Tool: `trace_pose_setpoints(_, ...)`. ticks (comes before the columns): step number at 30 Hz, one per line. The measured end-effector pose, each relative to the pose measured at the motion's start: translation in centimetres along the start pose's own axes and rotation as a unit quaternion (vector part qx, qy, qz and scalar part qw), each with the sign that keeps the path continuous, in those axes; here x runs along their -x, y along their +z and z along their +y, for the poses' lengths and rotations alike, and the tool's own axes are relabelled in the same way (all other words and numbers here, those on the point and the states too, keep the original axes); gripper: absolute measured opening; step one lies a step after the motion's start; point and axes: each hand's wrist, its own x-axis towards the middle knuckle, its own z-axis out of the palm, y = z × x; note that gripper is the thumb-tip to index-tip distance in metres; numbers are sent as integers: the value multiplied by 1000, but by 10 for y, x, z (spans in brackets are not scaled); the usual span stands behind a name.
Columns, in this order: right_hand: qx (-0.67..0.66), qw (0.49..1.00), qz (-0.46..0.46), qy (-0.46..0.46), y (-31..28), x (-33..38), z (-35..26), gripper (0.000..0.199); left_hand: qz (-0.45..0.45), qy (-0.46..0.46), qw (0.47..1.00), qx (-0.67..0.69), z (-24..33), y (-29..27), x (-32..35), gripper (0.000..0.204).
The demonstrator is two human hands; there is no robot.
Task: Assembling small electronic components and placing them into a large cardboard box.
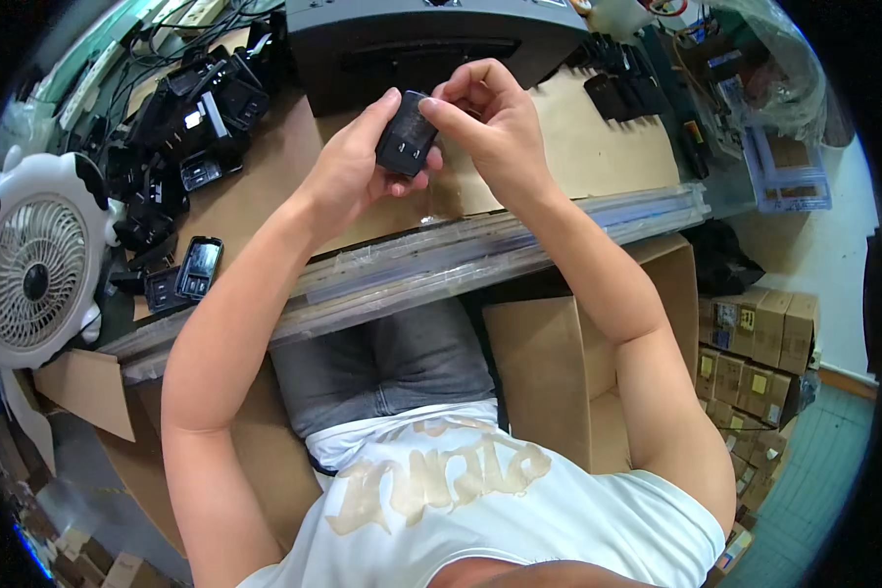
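Pinching a black gadget (404, 137) in left hand (355, 162), right hand (495, 132) touching it, grip unclear, so lopsided pushing could pop it loose

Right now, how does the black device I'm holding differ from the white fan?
The black device sits in your left hand; the white fan is untouched. The device is rectangular and black; the fan round and mostly white. The device is small, the fan much larger. Both show black.
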Motion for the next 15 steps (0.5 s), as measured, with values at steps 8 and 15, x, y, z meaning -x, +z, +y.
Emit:
trace_pose_setpoints(8,46,998,-11,-42,-1,-1,9,21,-21,10,1000,-9,0,-1,-1,41)
trace_pose_setpoints(15,120,990,-21,-72,3,1,4,22,0,26,999,-38,2,1,4,30)
